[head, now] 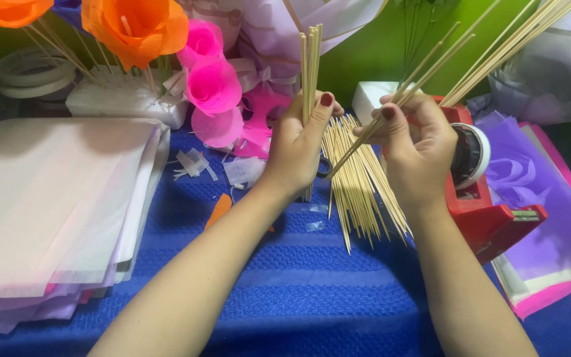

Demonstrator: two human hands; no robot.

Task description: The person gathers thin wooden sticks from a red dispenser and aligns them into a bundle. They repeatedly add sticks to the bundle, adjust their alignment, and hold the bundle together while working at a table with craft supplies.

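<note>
Near the middle of the frame, the left hand [299,142] is gripping a small upright bundle of sticks [310,63], thin, pale and straight, its fingers closed around them. Just to the right, the right hand [418,142] is closing its fingers on a slanting stick [391,109] that is pointing toward the upper right. Below and between the hands, a loose pile of sticks [361,185] is lying on the blue tabletop [312,291], beside a red tape dispenser [480,198].

Both forearms reach forward, bare. Left hand [297,142] fisted upright, thumb raised; right hand [416,147] curled, fingertips pinched.
</note>
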